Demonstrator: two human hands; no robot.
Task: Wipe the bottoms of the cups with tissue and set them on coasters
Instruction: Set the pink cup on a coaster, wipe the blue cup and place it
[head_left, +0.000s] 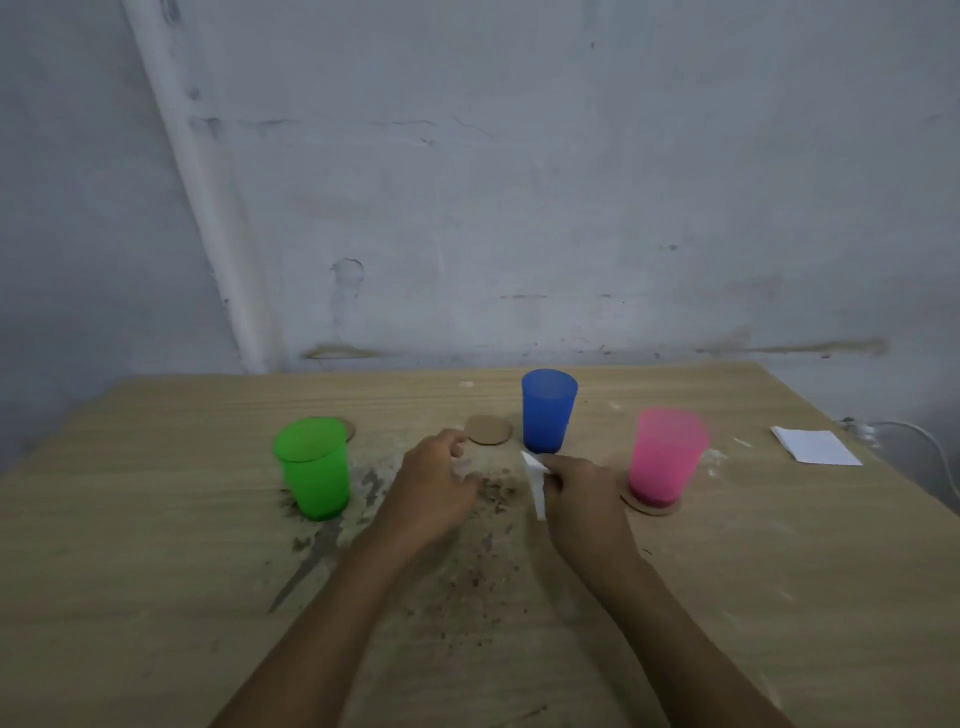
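Observation:
Three plastic cups stand upright on the wooden table (156, 571). The green cup (313, 467) is at the left on the bare wood, with a coaster (349, 429) partly hidden behind it. The blue cup (548, 410) stands at the back centre beside a bare cardboard coaster (488, 429). The pink cup (666, 456) sits on a coaster (649, 506) at the right. My right hand (582, 499) pinches a folded white tissue (535, 480) just in front of the blue cup. My left hand (434, 483) hovers near the bare coaster with fingers loosely curled, holding nothing.
Dark dirt and smears (467, 519) cover the table's middle between the green cup and my hands. A stack of white tissues (814, 445) lies at the far right near the table edge. A white cable (924, 441) hangs beyond that edge. A wall closes the back.

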